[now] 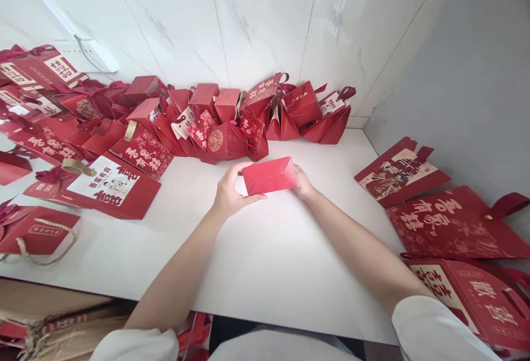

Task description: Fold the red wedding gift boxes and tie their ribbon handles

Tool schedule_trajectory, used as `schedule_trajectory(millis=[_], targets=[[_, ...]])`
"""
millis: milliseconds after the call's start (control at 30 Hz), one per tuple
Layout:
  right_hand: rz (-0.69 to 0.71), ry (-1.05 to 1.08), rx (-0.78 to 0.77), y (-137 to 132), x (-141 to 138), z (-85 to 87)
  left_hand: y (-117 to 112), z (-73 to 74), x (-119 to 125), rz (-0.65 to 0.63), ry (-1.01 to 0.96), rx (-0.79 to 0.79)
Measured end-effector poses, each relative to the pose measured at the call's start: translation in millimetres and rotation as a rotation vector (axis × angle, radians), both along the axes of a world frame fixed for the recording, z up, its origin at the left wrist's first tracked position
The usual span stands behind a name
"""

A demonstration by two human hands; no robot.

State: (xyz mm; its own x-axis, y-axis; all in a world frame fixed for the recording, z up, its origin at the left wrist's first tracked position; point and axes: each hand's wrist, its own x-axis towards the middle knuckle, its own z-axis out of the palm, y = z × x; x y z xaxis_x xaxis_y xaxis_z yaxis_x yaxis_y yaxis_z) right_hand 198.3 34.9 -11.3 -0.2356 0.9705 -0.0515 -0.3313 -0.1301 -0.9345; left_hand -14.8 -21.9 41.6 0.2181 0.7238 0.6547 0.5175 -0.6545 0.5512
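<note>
A white wall point(265, 24) stands behind a white counter point(285, 278). Red gift boxes point(227, 141) crowd its back and left side, and more red packets point(455, 223) lie along the right, with room to move between. There the half-open left hand point(232, 192) pinches one end of a little red box point(269, 176), and the right hand point(304, 184) curls around the other.
</note>
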Motion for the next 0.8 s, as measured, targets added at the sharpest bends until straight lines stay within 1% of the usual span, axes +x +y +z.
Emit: schedule_trajectory(millis=[133, 233, 400, 533, 600, 667, 733, 800], targets=[[-0.03, 0.014, -0.016, 2, 0, -1.9, 1, -0.2, -1, 0.007, 0.024, -0.005], [-0.062, 0.028, -0.028, 1, -1, 0.1, 2, -1.6, -2, 0.019, 0.053, 0.014], [-0.022, 0.05, -0.012, -2, -2, 6.2, 3, -2.9, -2, -0.007, 0.081, 0.093], [-0.053, 0.01, -0.019, -2, -1, 8.5, 3, -3.6, -1, -0.016, 0.106, 0.121], [-0.036, 0.054, -0.041, -1, 0, 8.0, 4, -4.1, -2, 0.02, 0.149, 0.146], [-0.019, 0.129, -0.03, 0, 1, 6.7, 5, -5.2, -4, 0.098, 0.229, 0.201], [-0.078, 0.181, 0.047, 0, 2, 4.8, 6, -6.8, -7, 0.16, 0.317, 0.269], [-0.211, 0.154, 0.14, -1, 3, 2.7, 7, -8.8, -7, 0.171, 0.375, 0.308]])
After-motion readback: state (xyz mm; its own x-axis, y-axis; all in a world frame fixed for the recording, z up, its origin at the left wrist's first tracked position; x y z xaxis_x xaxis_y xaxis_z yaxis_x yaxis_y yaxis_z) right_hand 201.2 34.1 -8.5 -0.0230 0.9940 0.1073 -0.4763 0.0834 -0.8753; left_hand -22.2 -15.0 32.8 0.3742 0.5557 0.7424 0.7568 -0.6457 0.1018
